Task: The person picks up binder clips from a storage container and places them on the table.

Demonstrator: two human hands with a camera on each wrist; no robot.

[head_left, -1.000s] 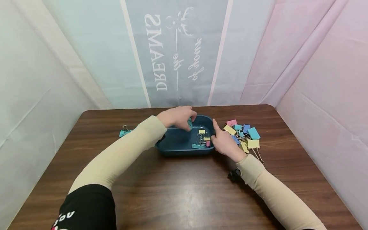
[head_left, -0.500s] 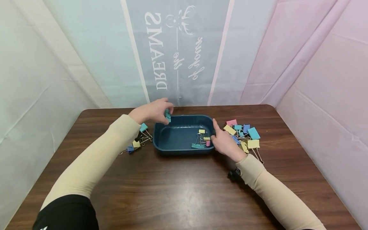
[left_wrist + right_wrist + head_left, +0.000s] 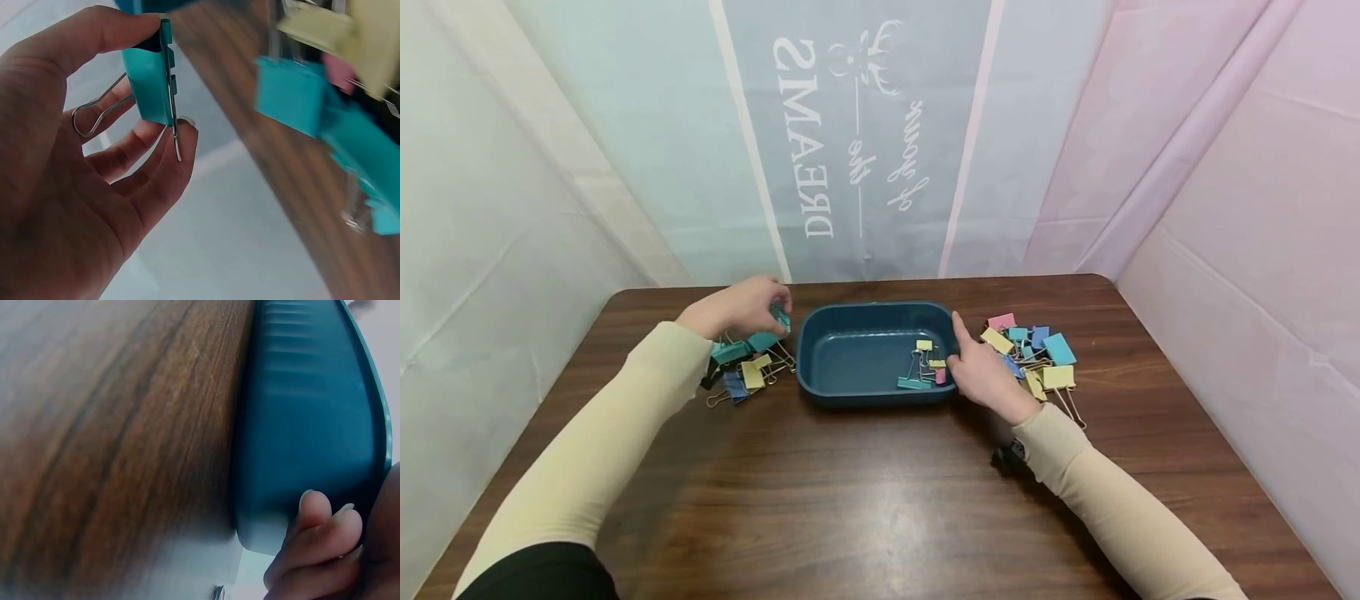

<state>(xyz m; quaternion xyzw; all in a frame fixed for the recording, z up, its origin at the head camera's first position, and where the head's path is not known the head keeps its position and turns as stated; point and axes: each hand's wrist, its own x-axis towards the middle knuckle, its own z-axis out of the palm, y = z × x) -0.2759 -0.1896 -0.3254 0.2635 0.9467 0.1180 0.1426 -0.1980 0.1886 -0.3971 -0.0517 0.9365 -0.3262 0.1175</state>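
My left hand [image 3: 736, 308] pinches a teal binder clip [image 3: 147, 84] between thumb and fingertips, over the left pile of binder clips [image 3: 751, 371]. Wire handles stick out on both sides of the held clip in the left wrist view. A dark blue tray [image 3: 850, 400] stands at the table's middle, with several small binder clips [image 3: 914, 383] near its right end. At that end my right hand [image 3: 988, 377] holds the tray, its index finger lying along the rim. Curled fingers [image 3: 319, 544] of it lie against the outer wall in the right wrist view.
Right of the tray lies a second pile of pink, yellow, blue and teal binder clips [image 3: 1037, 354], close to my right hand. The brown wooden table [image 3: 850, 500] ends at a hanging cloth [image 3: 872, 208] behind the tray.
My left hand has moved left from above the tray to the left pile, carrying the teal binder clip with it. The right hand and the tray stay in place.
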